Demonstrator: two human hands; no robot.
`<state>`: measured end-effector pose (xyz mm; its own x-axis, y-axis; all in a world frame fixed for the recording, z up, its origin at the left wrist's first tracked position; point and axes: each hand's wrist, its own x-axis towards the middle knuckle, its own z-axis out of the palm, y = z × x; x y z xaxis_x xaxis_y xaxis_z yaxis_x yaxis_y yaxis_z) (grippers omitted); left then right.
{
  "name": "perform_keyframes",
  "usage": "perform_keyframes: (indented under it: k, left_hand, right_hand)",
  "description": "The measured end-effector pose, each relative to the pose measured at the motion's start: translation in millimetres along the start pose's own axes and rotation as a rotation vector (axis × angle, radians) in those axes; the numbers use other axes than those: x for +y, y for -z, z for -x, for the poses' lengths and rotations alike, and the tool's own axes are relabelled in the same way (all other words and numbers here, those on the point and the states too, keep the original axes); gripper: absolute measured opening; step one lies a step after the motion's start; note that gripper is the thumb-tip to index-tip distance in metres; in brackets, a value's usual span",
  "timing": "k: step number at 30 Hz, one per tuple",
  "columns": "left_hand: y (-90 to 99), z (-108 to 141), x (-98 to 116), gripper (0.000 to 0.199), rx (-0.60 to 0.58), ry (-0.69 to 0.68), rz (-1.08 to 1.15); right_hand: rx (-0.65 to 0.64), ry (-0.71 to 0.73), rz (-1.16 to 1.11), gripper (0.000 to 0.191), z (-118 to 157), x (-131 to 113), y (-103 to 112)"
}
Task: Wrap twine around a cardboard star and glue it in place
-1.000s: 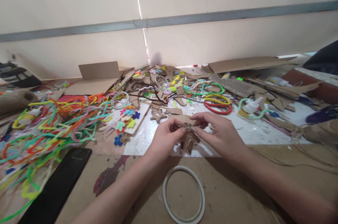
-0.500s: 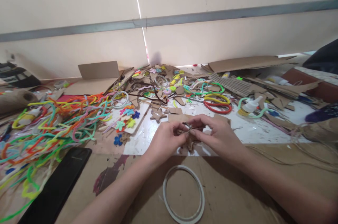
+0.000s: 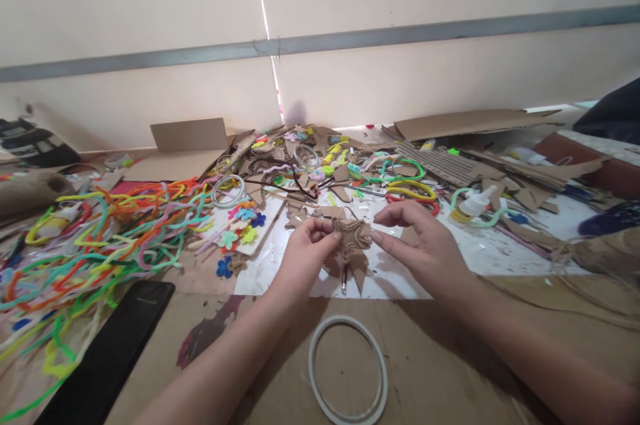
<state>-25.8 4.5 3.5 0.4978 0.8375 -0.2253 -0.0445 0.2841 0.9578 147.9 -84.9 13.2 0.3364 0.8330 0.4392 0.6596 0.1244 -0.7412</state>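
My left hand (image 3: pixel 306 258) pinches a small brown cardboard star (image 3: pixel 354 237) by its left side. Wavy twine-like edging runs around the star's outline, and its face is tilted up toward me. To the right, my right hand (image 3: pixel 427 245) has thumb and forefinger parted, the thumb tip close to the star's right point; whether it touches I cannot tell. Below the star, on the white surface, lie a pointed cardboard scrap (image 3: pixel 358 268) and a small thin object with a clear end. Another cardboard star (image 3: pixel 296 217) lies just behind my left hand, partly hidden.
A roll of white tape (image 3: pixel 313 371) lies in front of me on brown cardboard. To the left are a black phone (image 3: pixel 107 351) and tangled pipe cleaners (image 3: pixel 125 231). Felt flowers (image 3: pixel 245 213) sit beside them. A glue bottle (image 3: pixel 473 205) and cardboard scraps (image 3: pixel 440 161) lie at right.
The star has been turned and lifted so its face now shows. My right hand has let go and moved slightly right, fingers opening. My left hand keeps hold.
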Motion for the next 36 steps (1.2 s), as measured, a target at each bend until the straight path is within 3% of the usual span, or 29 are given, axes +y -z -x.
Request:
perform_keyframes:
  k: [8, 17, 23, 36]
  left_hand:
    - [-6.2, 5.0, 6.5, 0.021, 0.04, 0.021, 0.103]
    - [-5.1, 6.4, 3.9, 0.023, -0.034, 0.033, 0.128]
    - [-8.9, 11.8, 5.7, 0.026, -0.169, 0.073, 0.079]
    - [-8.2, 9.2, 0.3, 0.024, -0.155, 0.034, 0.045]
  right_hand:
    - [-0.175, -0.236, -0.125, 0.031, -0.4, 6.8, -7.8]
    - [-0.225, -0.292, -0.278, 0.033, 0.1, 7.2, -8.9]
    - [-0.232, -0.315, -0.288, 0.028, 1.6, 4.7, -10.0]
    - [-0.293, -0.373, -0.309, 0.027, 2.7, 4.0, -11.6]
